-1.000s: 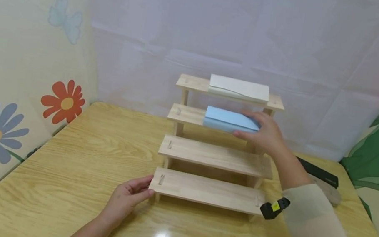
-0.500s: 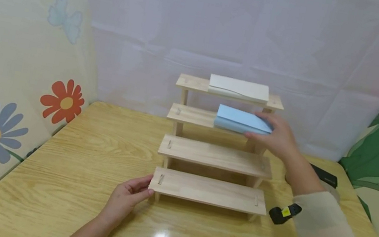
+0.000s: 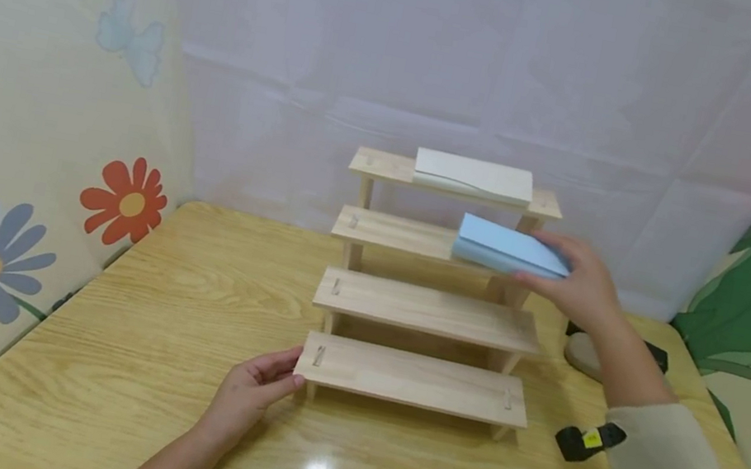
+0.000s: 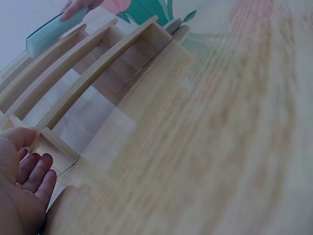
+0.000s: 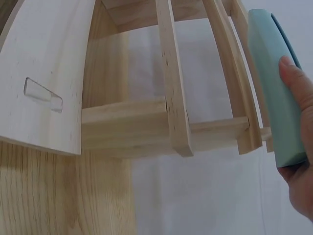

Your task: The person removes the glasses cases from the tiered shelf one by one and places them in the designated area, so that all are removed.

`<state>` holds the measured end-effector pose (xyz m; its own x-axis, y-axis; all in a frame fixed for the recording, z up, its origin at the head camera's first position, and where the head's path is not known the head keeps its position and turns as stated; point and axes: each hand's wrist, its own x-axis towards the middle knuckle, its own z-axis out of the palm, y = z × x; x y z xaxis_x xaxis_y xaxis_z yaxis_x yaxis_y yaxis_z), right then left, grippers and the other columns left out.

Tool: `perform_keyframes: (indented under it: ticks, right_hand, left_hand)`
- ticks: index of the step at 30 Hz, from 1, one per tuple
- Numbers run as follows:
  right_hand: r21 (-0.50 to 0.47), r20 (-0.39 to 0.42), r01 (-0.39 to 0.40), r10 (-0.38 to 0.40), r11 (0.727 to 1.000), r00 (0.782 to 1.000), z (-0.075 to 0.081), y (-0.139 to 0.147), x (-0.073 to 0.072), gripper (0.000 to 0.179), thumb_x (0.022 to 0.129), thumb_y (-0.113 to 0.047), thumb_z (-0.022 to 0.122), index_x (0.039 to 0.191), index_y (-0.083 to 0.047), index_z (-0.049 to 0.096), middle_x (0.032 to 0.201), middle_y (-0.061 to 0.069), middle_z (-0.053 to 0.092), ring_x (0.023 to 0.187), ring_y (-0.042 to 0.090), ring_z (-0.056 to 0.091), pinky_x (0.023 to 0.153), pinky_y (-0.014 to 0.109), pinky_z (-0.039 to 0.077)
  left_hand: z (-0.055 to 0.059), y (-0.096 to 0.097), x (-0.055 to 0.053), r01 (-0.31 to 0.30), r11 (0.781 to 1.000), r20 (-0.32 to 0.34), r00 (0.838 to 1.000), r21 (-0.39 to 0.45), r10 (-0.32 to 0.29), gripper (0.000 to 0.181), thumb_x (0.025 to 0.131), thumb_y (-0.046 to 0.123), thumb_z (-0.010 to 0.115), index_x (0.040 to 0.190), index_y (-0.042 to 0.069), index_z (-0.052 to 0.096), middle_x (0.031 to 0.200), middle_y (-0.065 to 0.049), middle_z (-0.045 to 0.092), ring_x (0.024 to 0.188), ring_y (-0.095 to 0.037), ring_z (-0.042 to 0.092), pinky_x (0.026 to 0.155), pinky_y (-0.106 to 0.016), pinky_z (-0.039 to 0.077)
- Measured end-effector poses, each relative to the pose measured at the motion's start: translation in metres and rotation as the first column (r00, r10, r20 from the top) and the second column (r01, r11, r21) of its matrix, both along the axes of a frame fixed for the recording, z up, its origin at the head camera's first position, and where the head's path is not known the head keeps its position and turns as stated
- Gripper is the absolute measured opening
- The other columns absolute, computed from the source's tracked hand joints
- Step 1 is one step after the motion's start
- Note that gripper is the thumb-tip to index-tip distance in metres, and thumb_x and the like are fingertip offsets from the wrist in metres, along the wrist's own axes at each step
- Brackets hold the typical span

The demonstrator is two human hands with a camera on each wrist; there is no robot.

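A light-blue glasses case [image 3: 498, 244] is in my right hand [image 3: 588, 287], gripped at its right end between thumb and fingers. It tilts slightly in front of the second shelf from the top, jutting past the shelf's right end; the right wrist view shows the thumb across the case [image 5: 276, 93]. My left hand [image 3: 244, 397] pinches the left end of the bottom shelf of a stepped wooden stand [image 3: 414, 377]. In the left wrist view, the thumb meets the shelf's corner while the other fingers curl loosely below. A white glasses case [image 3: 474, 175] lies on the top shelf.
Behind my right forearm, a black case [image 3: 658, 356] and a grey rounded case [image 3: 583, 355] lie on the wood-grain table [image 3: 183, 301]. A white cloth [image 3: 351, 29] hangs behind the stand, with flower-printed panels at both sides.
My right hand has moved rightward with the blue case, from the middle of the second shelf to past its right end. The left hand has stayed at the bottom shelf.
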<state>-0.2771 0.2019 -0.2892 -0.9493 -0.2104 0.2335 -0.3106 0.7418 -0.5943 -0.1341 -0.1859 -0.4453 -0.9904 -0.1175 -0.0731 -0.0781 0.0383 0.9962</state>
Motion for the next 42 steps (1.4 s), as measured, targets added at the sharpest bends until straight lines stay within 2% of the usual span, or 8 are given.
perform_keyframes:
  ticks: [16, 27, 37, 42]
  right_hand:
    - [-0.006, -0.024, 0.037, -0.037, 0.999, 0.999, -0.002, 0.027, 0.007, 0.079, 0.083, -0.043, 0.077, 0.146, -0.009, 0.045, 0.149, 0.022, 0.043, 0.131, 0.043, 0.041, 0.102, 0.061, 0.038]
    - [-0.017, -0.025, 0.084, -0.085, 0.996, 0.996, -0.007, 0.051, 0.018, 0.077, 0.085, -0.042, 0.074, 0.147, -0.008, 0.044, 0.148, 0.026, 0.041, 0.129, 0.045, 0.039, 0.098, 0.060, 0.037]
    - [-0.017, 0.016, 0.133, -0.133, 0.991, 0.991, -0.013, 0.073, 0.027, 0.081, 0.086, -0.045, 0.072, 0.150, -0.009, 0.038, 0.151, 0.028, 0.036, 0.129, 0.047, 0.037, 0.095, 0.063, 0.037]
    - [0.002, 0.012, 0.156, -0.156, 0.988, 0.988, -0.015, 0.082, 0.033, 0.082, 0.086, -0.047, 0.072, 0.151, -0.011, 0.037, 0.153, 0.027, 0.035, 0.131, 0.049, 0.036, 0.096, 0.065, 0.036]
  left_hand:
    - [0.003, 0.000, 0.002, 0.011, 1.000, -0.012, 1.000, -0.011, -0.011, 0.045, 0.086, 0.000, 0.069, 0.130, -0.006, 0.058, 0.128, -0.022, 0.063, 0.095, -0.001, 0.065, 0.083, -0.017, 0.055]
    - [0.002, 0.001, 0.001, 0.005, 1.000, 0.009, 1.000, -0.012, -0.005, 0.045, 0.086, -0.001, 0.069, 0.129, -0.005, 0.058, 0.129, -0.021, 0.063, 0.095, -0.002, 0.065, 0.083, -0.017, 0.055]
    - [0.001, 0.001, 0.001, 0.004, 1.000, 0.007, 1.000, -0.012, -0.004, 0.045, 0.086, 0.000, 0.069, 0.130, -0.004, 0.058, 0.128, -0.021, 0.064, 0.096, -0.002, 0.066, 0.083, -0.017, 0.055]
    - [0.000, 0.000, 0.000, 0.001, 1.000, 0.007, 1.000, -0.017, -0.001, 0.045, 0.086, -0.001, 0.069, 0.129, -0.004, 0.058, 0.128, -0.021, 0.064, 0.095, -0.002, 0.066, 0.083, -0.018, 0.055]
